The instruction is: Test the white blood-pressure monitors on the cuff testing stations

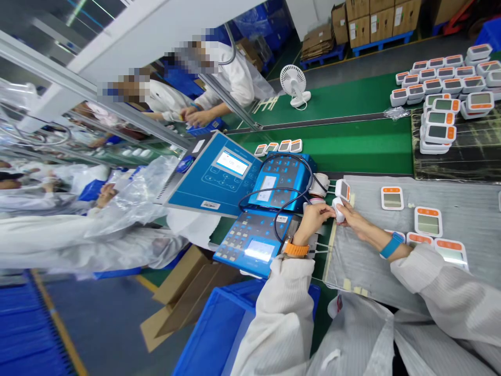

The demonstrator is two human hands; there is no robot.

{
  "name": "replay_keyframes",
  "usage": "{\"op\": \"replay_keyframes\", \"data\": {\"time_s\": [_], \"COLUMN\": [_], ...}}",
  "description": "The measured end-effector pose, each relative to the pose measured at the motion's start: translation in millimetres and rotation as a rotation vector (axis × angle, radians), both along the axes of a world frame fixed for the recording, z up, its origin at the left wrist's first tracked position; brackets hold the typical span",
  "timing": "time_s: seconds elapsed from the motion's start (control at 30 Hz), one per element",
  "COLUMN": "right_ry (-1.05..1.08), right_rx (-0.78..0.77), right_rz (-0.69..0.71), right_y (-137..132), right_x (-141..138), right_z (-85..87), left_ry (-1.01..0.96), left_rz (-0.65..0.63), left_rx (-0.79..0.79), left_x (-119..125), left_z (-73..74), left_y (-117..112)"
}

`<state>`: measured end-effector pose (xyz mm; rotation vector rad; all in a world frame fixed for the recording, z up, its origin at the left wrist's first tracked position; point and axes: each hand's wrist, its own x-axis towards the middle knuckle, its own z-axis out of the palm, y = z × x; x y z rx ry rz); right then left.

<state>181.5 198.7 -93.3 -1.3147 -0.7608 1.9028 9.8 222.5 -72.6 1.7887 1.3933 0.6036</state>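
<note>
My right hand [351,218], with a blue band at the wrist, is closed around a small white monitor [338,209] held tilted on its side. My left hand [316,220], wearing an orange-strapped watch [296,249], has its fingers pinched together against the monitor's left side. Whatever lies between those fingertips is hidden. Just beyond, a second white monitor [343,190] with orange buttons and a grey screen stands beside a white cuff-like roll [320,185]. A pinkish-edged roll [317,200] shows partly behind my left hand.
Blue test instruments [250,243] with dark cables stand left of my hands. More orange-buttoned monitors [428,221] lie on the grey mat [368,250], with many stacked on a dark board [469,162]. A small white fan [293,83] stands farther back. Co-workers in white sit at left.
</note>
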Motion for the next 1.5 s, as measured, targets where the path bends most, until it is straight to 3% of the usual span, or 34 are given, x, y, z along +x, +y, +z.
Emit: {"op": "replay_keyframes", "data": {"time_s": [0.27,0.5,0.6,0.7,0.77,0.87,0.97,1.03,1.13,1.2,1.3,1.4,1.5], "right_ry": [-0.046,-0.540,-0.465,-0.347,-0.439,-0.836,-1.273,-1.398,-1.358,-1.331,-1.345,-1.287,-0.866], "right_rx": [0.034,0.328,0.464,0.414,0.387,0.537,0.684,0.747,0.830,0.837,0.781,0.736,0.613], "right_rz": [-0.021,-0.045,-0.011,0.082,0.142,0.174,0.169,0.230,0.378,0.437,0.512,0.459,0.391], "right_y": [0,-10,-10,-6,-3,0,4,8,14,19,25,15,-17], "right_x": [-12,-11,1,17,32,69,115,143,172,182,182,154,101], "right_z": [-10.4,-21.9,-26.3,-28.7,-25.9,-15.4,-6.9,-7.9,-15.5,-16.9,-5.6,13.0,20.3], "left_ry": [0.095,0.181,0.164,0.170,0.217,0.316,0.379,0.413,0.480,0.544,0.629,0.580,0.457], "left_rz": [-0.045,-0.182,-0.244,-0.316,-0.351,-0.350,-0.268,-0.184,-0.169,-0.276,-0.392,-0.332,-0.246], "left_rx": [0.008,0.084,0.121,0.095,0.079,0.057,0.070,0.153,0.230,0.172,0.085,0.089,0.104], "left_x": [-4,-6,-8,-8,-6,-2,-2,-7,-20,-26,-29,-31,-35], "left_z": [0.1,3.3,7.0,8.4,7.6,4.9,5.1,9.3,17.9,20.6,17.6,11.8,9.5], "left_y": [6,-2,2,11,15,17,9,-5,-34,-54,-76,-83,-84]}}
